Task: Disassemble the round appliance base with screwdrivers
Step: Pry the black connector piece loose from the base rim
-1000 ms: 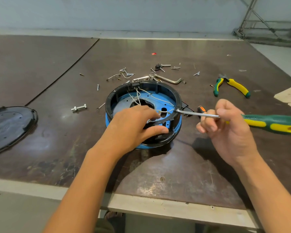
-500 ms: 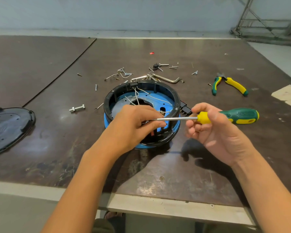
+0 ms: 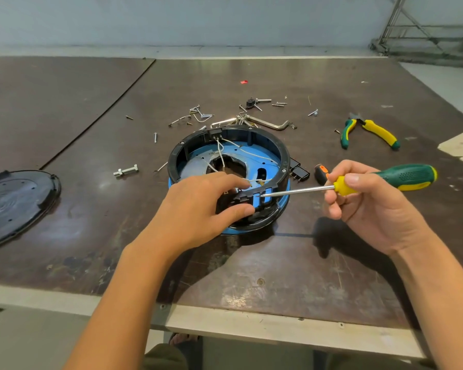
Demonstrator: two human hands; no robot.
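the round base [image 3: 284, 162] sits mid-scene on the table [image 3: 292, 265], its near rim gripped by the left hand [image 3: 198, 212]; the right hand [image 3: 372, 209] clasps the screwdriver [image 3: 358, 184], whose shaft runs right-to-left, tip at the base's near-right wall.

No text, label, brand, number or sign can be read. Green-and-yellow screwdriver [image 3: 401, 177], at 3 o'clock from the table's middle: dotted grip pattern on the handle, any marking too small to make out. Black cover [image 3: 14, 201], at 9 o'clock: raised relief on its face, not legible as lettering.
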